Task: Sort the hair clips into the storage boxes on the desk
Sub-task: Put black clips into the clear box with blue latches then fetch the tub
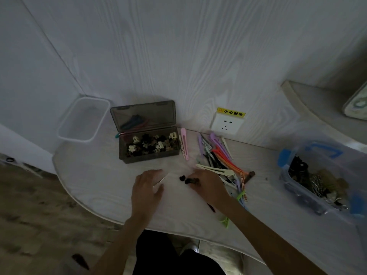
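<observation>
A dark smoky storage box (149, 157) stands open at the back of the desk, filled with several small claw clips in black, brown and cream. A clear box with blue latches (297, 187) at the right holds dark and patterned clips. A heap of long flat clips (220, 157) in pink, purple, orange and cream lies between them. My left hand (148, 187) rests flat on the desk with its fingers spread. My right hand (208, 181) pinches a small dark claw clip (191, 181); a second small dark clip (182, 178) lies just left of it.
An empty clear tub (65, 124) leans against the wall at the back left. A wall socket (226, 124) with a yellow warning label sits behind the clip heap. The desk's curved front edge (95, 211) runs close to my body. A green clip (225, 222) lies near that edge.
</observation>
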Available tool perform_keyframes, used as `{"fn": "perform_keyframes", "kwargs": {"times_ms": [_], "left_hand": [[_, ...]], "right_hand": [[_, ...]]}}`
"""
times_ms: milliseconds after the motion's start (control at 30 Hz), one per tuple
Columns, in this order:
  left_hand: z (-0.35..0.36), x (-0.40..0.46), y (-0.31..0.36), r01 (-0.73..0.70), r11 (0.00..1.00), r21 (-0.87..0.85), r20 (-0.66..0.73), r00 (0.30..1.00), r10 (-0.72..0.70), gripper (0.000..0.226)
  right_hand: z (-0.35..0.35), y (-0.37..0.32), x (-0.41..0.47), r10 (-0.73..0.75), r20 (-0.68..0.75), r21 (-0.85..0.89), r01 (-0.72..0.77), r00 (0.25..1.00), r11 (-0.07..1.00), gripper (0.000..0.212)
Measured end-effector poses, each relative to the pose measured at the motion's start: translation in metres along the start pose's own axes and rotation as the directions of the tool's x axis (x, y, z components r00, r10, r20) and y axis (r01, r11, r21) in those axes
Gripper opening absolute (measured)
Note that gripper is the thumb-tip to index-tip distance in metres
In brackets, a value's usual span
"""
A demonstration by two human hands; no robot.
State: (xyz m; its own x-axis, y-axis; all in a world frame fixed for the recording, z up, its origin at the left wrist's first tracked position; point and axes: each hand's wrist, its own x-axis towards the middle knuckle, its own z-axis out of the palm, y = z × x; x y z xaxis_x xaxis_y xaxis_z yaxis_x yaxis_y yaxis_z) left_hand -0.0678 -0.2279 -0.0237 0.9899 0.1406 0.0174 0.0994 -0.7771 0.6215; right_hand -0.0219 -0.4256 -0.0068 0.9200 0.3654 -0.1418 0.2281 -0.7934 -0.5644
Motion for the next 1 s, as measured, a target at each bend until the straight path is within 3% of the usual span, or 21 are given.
{"fn": "perform_keyframes", "kwargs": {"times_ms": [133, 200, 300, 433, 533, 600, 767, 867, 933, 1000], "left_hand": [[0.016, 0.003, 0.033, -0.279, 0.96, 0.015, 0.194, 0.943, 0.271, 0.058], [0.027, 0.005, 0.038, -0.376, 0.924, 0.061, 0.227, 0.907, 0.355, 0.056], [0.032, 0.011, 0.039, -0.256, 0.967, -0.008, 0.262, 0.932, 0.249, 0.028], [0.032, 0.016, 0.034, -0.108, 0.986, -0.129, 0.257, 0.956, 0.138, 0.017], [0.021, 0.019, 0.036, 0.096, 0.956, -0.278, 0.288, 0.957, -0.012, 0.016], [0.006, 0.02, 0.039, 0.17, 0.911, -0.375, 0.198, 0.975, -0.101, 0.017], [-0.035, 0.038, 0.035, 0.184, 0.87, -0.458, -0.104, 0.961, -0.258, 0.016], [-0.053, 0.055, 0.024, 0.188, 0.871, -0.454, -0.139, 0.951, -0.278, 0.019], [-0.061, 0.065, 0.016, 0.183, 0.9, -0.396, -0.138, 0.957, -0.255, 0.024], [-0.066, 0.071, 0.007, 0.172, 0.923, -0.344, -0.1, 0.971, -0.218, 0.03]], "right_hand": [[-0.002, 0.005, -0.006, 0.055, 0.005, 0.196, -0.055, 0.998, 0.979, 0.016], [-0.002, 0.004, -0.012, 0.067, -0.022, 0.264, -0.059, 0.998, 0.963, 0.019], [-0.003, 0.007, -0.02, 0.207, 0.003, 0.372, -0.194, 0.978, 0.908, 0.018], [-0.005, 0.016, -0.022, 0.406, 0.13, 0.64, -0.389, 0.905, 0.662, 0.018], [-0.012, 0.006, -0.013, 0.47, 0.165, 0.775, -0.409, 0.867, 0.482, 0.014], [-0.017, -0.009, -0.001, 0.453, 0.163, 0.811, -0.38, 0.877, 0.444, 0.014], [-0.013, -0.066, 0.051, 0.381, 0.036, 0.801, -0.254, 0.924, 0.542, 0.02], [-0.006, -0.093, 0.082, 0.305, -0.026, 0.735, -0.188, 0.952, 0.651, 0.023], [-0.005, -0.101, 0.091, 0.209, 0.048, 0.631, -0.191, 0.977, 0.752, 0.024], [-0.006, -0.101, 0.087, 0.171, 0.091, 0.59, -0.192, 0.981, 0.785, 0.024]]}}
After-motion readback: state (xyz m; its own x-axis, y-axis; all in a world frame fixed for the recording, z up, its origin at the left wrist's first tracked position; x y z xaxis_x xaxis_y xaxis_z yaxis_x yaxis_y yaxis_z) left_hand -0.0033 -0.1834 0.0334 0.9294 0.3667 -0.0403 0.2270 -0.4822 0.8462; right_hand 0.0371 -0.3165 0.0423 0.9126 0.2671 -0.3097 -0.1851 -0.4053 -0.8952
